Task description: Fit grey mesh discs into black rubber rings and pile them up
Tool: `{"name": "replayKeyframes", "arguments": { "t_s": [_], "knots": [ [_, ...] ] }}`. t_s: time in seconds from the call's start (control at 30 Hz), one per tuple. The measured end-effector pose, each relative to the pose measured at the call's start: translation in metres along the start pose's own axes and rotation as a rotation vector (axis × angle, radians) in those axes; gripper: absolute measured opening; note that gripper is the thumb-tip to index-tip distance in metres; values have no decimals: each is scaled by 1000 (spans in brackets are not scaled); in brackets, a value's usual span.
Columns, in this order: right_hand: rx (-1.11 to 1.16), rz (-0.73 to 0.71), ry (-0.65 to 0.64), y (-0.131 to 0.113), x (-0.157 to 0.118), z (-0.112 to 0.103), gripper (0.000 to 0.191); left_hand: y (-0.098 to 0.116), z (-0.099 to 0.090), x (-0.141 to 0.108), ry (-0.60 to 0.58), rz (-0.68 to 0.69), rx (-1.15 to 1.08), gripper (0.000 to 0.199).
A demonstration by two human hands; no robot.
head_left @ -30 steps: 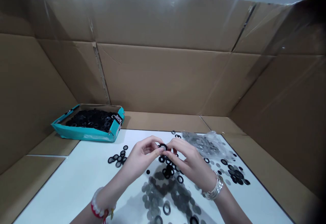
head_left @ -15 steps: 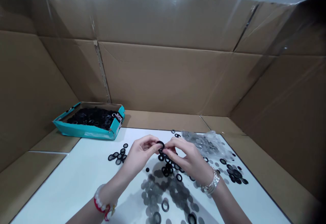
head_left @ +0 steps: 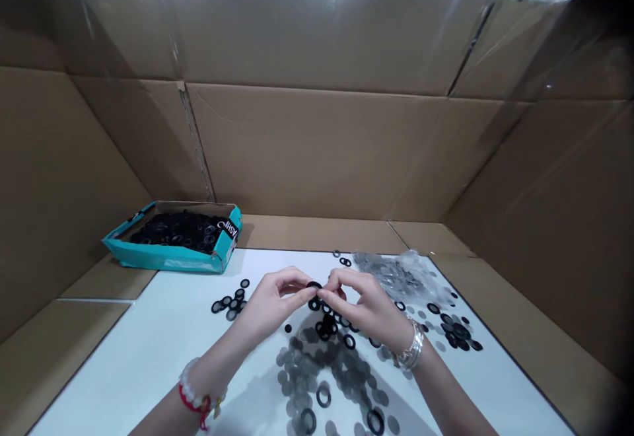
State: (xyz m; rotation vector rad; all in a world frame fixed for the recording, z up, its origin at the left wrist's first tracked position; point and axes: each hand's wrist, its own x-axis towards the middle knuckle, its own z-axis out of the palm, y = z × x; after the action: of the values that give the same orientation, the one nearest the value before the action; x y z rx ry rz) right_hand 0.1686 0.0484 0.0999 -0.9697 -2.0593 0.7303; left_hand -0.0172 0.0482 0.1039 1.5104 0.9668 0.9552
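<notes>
One black ring [head_left: 314, 285] is held over a white tabletop [head_left: 163, 333], pinched between the thumb and fingers of the left hand [head_left: 277, 300]. Right hand [head_left: 367, 302] has thumb and fingertips drawn together at the ring's right side, but can't tell if it actually has hold of it.

Tabletop's pretty cluttered: loose rings [head_left: 327, 325] right below the held ring, grey discs [head_left: 380, 397] scattered closer to the wearer than it, a clear bag [head_left: 403, 276] beyond it to the right, and a teal box [head_left: 168, 261] full of black pieces well off to its left and farther back. Room-wise, it's tan cardboard walls [head_left: 317, 152] behind the ring and on both sides of it, with shiny creases up top.
</notes>
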Motion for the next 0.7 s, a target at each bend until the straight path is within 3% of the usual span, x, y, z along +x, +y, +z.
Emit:
{"name": "replayKeyframes", "arguments": {
  "t_s": [0.13,0.27,0.37,0.43,0.5,0.6,0.7],
  "knots": [
    [4,-4,-35,0,1,-4,8,-4,-3,0,-77,-163,-138,17],
    [22,-99,-115,-3,-2,-5,26,-12,-3,1,-139,-233,-276,18],
    [-9,-119,-64,-6,-2,1,13,-12,0,1,-153,-253,-299,20],
    [-50,-95,-16,-8,-1,5,19,-9,-1,1,-176,-240,-255,24],
    [-86,-25,-6,-8,-1,8,34,-8,-9,2,-234,-232,-146,22],
    [-158,159,-87,-7,-12,10,47,-16,-41,6,-305,-240,199,21],
    [-242,303,-264,-3,-37,21,32,-38,-86,13,-136,-296,628,29]
  ]
}}
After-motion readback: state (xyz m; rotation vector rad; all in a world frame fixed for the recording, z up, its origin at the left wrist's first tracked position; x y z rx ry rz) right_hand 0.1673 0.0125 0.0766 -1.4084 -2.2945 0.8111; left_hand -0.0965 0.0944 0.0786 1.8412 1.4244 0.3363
